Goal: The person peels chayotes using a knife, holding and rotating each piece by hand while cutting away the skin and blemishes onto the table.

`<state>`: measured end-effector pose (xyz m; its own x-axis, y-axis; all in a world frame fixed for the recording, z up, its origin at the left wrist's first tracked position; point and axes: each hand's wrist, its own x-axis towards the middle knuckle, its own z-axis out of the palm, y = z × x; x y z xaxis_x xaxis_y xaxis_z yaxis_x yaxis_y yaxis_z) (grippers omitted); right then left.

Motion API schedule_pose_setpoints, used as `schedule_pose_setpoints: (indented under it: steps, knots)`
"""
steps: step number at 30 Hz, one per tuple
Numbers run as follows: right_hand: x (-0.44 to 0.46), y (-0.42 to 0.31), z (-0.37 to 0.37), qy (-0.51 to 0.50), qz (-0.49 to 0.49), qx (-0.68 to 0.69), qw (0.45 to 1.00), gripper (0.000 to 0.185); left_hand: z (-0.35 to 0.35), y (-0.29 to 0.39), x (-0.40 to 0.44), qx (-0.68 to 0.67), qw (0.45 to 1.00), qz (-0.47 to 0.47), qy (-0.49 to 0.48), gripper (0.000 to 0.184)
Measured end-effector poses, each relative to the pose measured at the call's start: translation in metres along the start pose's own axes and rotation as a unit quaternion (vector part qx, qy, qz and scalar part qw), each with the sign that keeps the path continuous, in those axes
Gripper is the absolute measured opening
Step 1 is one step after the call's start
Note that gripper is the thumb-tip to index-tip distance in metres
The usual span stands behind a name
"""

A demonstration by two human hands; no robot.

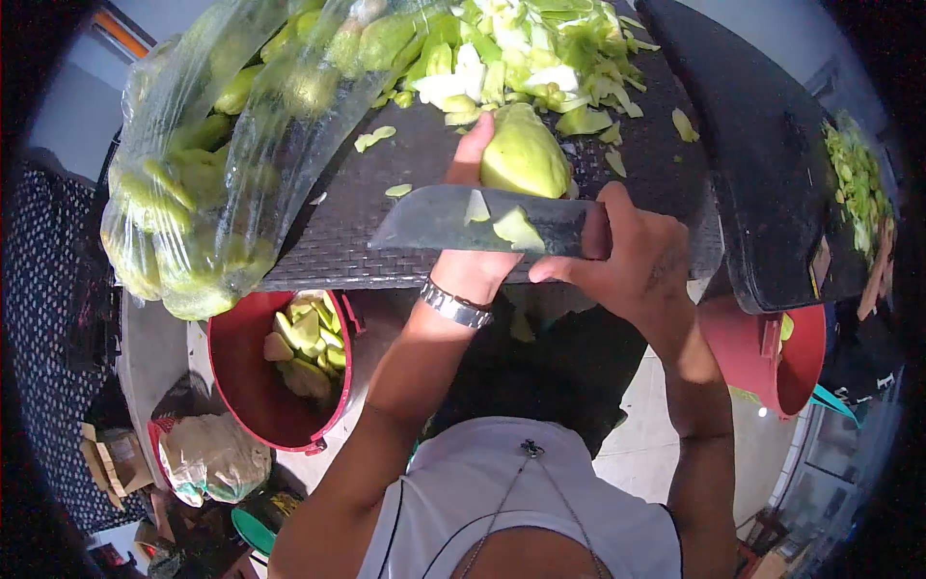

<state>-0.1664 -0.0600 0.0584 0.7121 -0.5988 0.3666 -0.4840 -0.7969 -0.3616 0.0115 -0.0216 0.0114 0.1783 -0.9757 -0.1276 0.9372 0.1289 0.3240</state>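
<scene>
My left hand [475, 261], with a metal watch on its wrist, is wrapped around a pale green fruit [526, 154] above the dark woven table [367, 217]. My right hand [627, 251] grips the handle end of a wide-bladed knife [434, 220]. The blade lies flat across the view, in front of the left palm and just below the fruit, pointing left. Two pale green slivers [518, 230] rest on the blade. Behind the fruit is a heap of green and white peelings [540, 48]. Some left fingers are hidden behind fruit and blade.
A clear plastic bag [193, 193] of green fruit hangs over the table's left edge. Below it, a red bucket [217, 372] holds cut pieces. Another red bucket [738, 352] stands at the right, beside a black chair or board [762, 164]. More peelings [854, 179] lie far right.
</scene>
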Motion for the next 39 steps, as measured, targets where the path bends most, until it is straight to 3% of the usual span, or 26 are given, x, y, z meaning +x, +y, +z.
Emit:
schedule_pose_setpoints:
  steps: [3, 18, 21, 22, 27, 30, 37, 39]
  knots:
    - [0.0, 0.002, 0.004, 0.036, -0.02, -0.04, 0.998, 0.078, 0.007, -0.004, -0.003, 0.017, 0.999, 0.021, 0.023, 0.049]
    - [0.0, 0.009, 0.013, 0.05, -0.042, -0.039, 0.997, 0.076, -0.002, -0.01, -0.006, 0.007, 1.0, 0.001, 0.026, 0.047]
    - [0.013, 0.031, 0.012, 0.009, 0.011, -0.031, 0.999, 0.074, -0.011, -0.009, -0.004, 0.021, 0.995, 0.055, 0.086, 0.046]
    - [0.018, 0.037, 0.011, 0.019, 0.041, -0.017, 0.999, 0.074, -0.013, -0.005, -0.011, 0.012, 0.999, 0.036, 0.021, 0.044]
    - [0.022, 0.034, 0.009, 0.004, 0.131, 0.084, 0.988, 0.072, -0.014, 0.002, -0.014, 0.019, 1.0, -0.005, -0.014, 0.047]
    - [0.013, 0.012, 0.007, -0.033, 0.053, 0.005, 0.998, 0.074, -0.01, -0.007, -0.006, 0.002, 0.998, 0.039, 0.046, 0.051]
    - [0.013, 0.006, 0.008, -0.025, -0.006, -0.001, 1.0, 0.074, -0.007, -0.002, -0.012, -0.004, 0.999, 0.023, -0.023, 0.042]
    - [0.021, 0.026, 0.016, -0.016, -0.02, 0.004, 1.0, 0.073, -0.008, -0.007, -0.012, -0.004, 0.999, 0.038, 0.028, 0.041]
